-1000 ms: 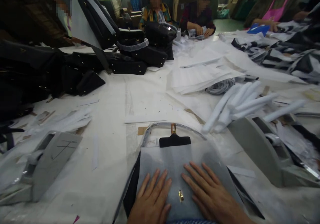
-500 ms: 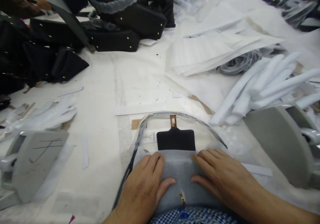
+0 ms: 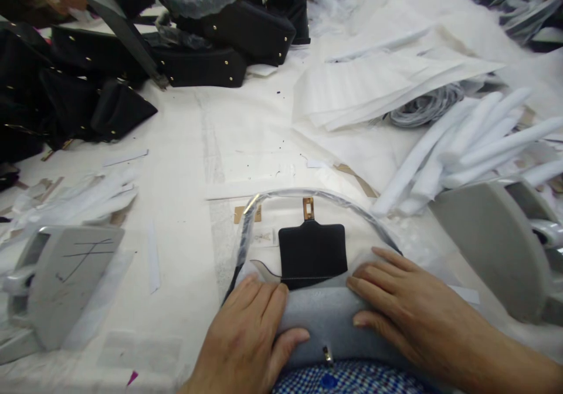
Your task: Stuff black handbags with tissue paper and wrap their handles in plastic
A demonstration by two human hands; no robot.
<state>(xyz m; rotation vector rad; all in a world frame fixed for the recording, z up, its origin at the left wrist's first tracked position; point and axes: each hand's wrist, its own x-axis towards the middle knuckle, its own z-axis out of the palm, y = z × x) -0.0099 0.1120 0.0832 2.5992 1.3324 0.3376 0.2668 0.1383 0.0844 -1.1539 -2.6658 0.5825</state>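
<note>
A dark handbag lies close to my body under a translucent wrapping sheet (image 3: 325, 307), with a small gold metal fitting (image 3: 327, 355) low on its front. My left hand (image 3: 248, 332) rests on the left part of the sheet, thumb apart from the fingers, fingertips near its upper edge. On the right part lies my right hand (image 3: 396, 306), fingers stretched out and thumb spread. Between and beyond them a black flap (image 3: 313, 252) with a gold-coloured clasp plate (image 3: 308, 208) extends away from me. A plastic-wrapped handle (image 3: 303, 193) arches around the flap.
Black bags (image 3: 202, 65) are heaped at the far left. White foam tubes (image 3: 457, 148), a grey cord coil (image 3: 426, 107) and stacked white sheets (image 3: 373, 89) lie to the right. Grey plastic holders stand at left (image 3: 79, 282) and right (image 3: 488, 241). A tan tag (image 3: 247, 214) lies by the handle.
The sheet's upper edge has come down toward me, showing more of the black flap and its stitched base. My right hand has shifted slightly right, with its fingers spread more.
</note>
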